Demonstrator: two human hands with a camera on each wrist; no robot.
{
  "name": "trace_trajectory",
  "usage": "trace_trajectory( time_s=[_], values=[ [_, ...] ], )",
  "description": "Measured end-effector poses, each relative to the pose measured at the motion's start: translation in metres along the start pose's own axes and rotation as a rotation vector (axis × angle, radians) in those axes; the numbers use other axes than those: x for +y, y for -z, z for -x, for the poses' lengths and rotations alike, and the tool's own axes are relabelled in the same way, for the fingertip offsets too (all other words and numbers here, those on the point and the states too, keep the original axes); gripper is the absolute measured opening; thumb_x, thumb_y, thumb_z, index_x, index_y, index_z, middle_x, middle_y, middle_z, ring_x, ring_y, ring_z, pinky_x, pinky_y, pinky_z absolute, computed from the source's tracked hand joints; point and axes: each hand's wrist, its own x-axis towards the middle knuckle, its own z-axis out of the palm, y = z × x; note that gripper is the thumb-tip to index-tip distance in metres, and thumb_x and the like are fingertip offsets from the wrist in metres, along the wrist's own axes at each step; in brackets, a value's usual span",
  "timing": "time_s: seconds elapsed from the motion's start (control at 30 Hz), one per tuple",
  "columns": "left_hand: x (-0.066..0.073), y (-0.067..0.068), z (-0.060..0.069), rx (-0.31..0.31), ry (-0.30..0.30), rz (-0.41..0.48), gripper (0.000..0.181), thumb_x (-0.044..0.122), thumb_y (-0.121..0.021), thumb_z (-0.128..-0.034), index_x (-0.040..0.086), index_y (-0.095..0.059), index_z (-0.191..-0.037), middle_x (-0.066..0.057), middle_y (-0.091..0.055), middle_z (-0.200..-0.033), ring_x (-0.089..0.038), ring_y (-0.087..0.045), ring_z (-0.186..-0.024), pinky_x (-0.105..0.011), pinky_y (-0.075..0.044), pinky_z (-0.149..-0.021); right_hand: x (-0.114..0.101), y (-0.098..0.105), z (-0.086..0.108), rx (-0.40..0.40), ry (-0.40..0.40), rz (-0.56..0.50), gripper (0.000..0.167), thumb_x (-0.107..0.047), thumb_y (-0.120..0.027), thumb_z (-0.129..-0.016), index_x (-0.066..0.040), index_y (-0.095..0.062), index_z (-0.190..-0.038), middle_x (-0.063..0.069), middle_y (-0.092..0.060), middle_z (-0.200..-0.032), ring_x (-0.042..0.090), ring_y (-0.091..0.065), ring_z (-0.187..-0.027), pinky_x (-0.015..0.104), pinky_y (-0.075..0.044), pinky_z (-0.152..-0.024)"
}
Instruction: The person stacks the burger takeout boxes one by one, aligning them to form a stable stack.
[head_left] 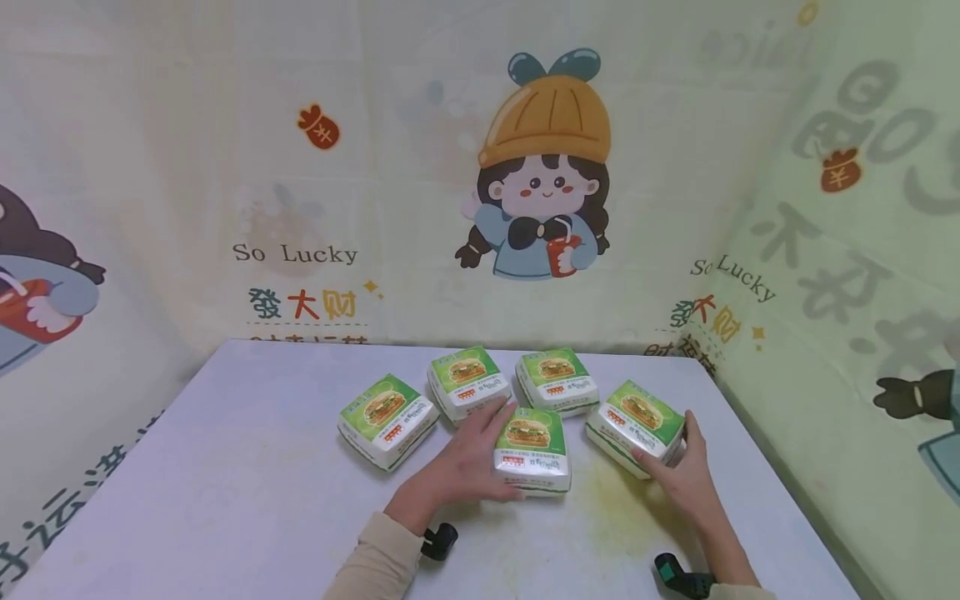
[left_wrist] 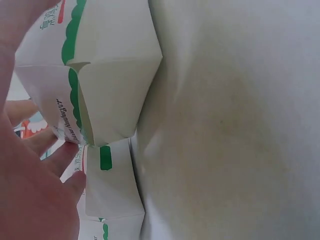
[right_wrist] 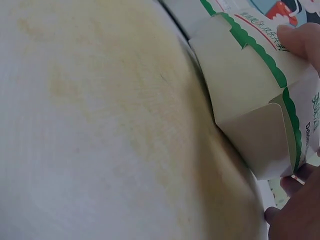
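Several green-and-white burger boxes stand on the white table. My left hand [head_left: 467,458] holds the front middle box [head_left: 531,454] by its left side, thumb at the near edge and fingers at the back. In the left wrist view the fingers lie along that box's printed side [left_wrist: 60,107]. At the right, my right hand [head_left: 684,471] grips the rightmost box [head_left: 637,425] between thumb and fingers. The right wrist view shows the thumb on this box [right_wrist: 245,70] and fingertips at its far side.
Behind the held boxes stand two more, a back left box [head_left: 467,383] and a back right box [head_left: 557,382]. Another box [head_left: 386,421] stands to the left. A yellowish stain [head_left: 622,508] marks the table near the right hand. Printed cloth [head_left: 405,208] hangs behind the table.
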Motion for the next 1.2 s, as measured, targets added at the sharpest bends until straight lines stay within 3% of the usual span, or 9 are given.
trace_trajectory(
  time_s=[0.13,0.33,0.57,0.8,1.0,1.2],
  values=[
    [0.000,0.000,0.002,-0.007,-0.005,-0.085,0.120,0.054,-0.084,-0.0656,0.018,-0.019,-0.159,-0.009,-0.017,-0.165,-0.029,-0.024,-0.150,-0.047,-0.029,-0.121,0.002,-0.002,0.003,-0.004,0.025,-0.005,0.120,-0.040,-0.072,-0.088,-0.011,0.024,-0.154,0.028,0.013,-0.162,0.047,0.005,-0.151,0.068,-0.005,-0.118],
    [0.002,0.003,0.007,0.032,-0.023,-0.157,0.112,0.055,-0.084,-0.0659,0.014,-0.031,-0.155,-0.010,-0.029,-0.158,-0.027,-0.032,-0.145,-0.043,-0.033,-0.119,0.004,-0.005,0.004,-0.019,0.043,-0.002,0.121,-0.037,-0.072,-0.088,-0.010,0.026,-0.153,0.030,0.015,-0.161,0.050,0.007,-0.149,0.070,-0.004,-0.117],
    [-0.001,0.010,0.025,0.087,-0.021,-0.079,0.110,0.052,-0.088,-0.0631,0.016,-0.035,-0.153,-0.011,-0.029,-0.158,-0.027,-0.034,-0.142,-0.044,-0.042,-0.112,0.003,-0.006,0.007,0.006,0.063,-0.023,0.123,-0.033,-0.074,-0.087,-0.008,0.026,-0.153,0.030,0.016,-0.161,0.051,0.007,-0.149,0.070,-0.001,-0.117],
    [-0.003,0.010,0.045,0.065,0.024,-0.004,0.108,0.053,-0.087,-0.0640,0.023,-0.035,-0.154,-0.006,-0.024,-0.159,-0.022,-0.034,-0.140,-0.042,-0.047,-0.107,0.002,-0.005,0.013,0.012,0.052,-0.026,0.121,-0.033,-0.073,-0.088,-0.007,0.025,-0.153,0.028,0.018,-0.161,0.049,0.010,-0.149,0.068,0.003,-0.118],
    [-0.005,0.011,0.051,0.048,-0.006,0.005,0.107,0.053,-0.087,-0.0645,0.020,-0.037,-0.153,-0.008,-0.026,-0.158,-0.023,-0.034,-0.139,-0.044,-0.046,-0.107,0.004,-0.004,0.018,-0.006,0.017,-0.004,0.121,-0.036,-0.073,-0.088,-0.008,0.026,-0.153,0.028,0.017,-0.161,0.048,0.010,-0.150,0.068,0.002,-0.118],
    [-0.010,0.012,0.054,0.036,0.001,0.012,0.106,0.051,-0.088,-0.0644,0.023,-0.037,-0.153,-0.007,-0.024,-0.159,-0.025,-0.032,-0.141,-0.046,-0.046,-0.107,0.003,-0.004,0.018,-0.025,0.022,-0.029,0.119,-0.035,-0.072,-0.090,-0.009,0.026,-0.153,0.027,0.017,-0.161,0.047,0.010,-0.150,0.067,0.002,-0.119]
  ],
)
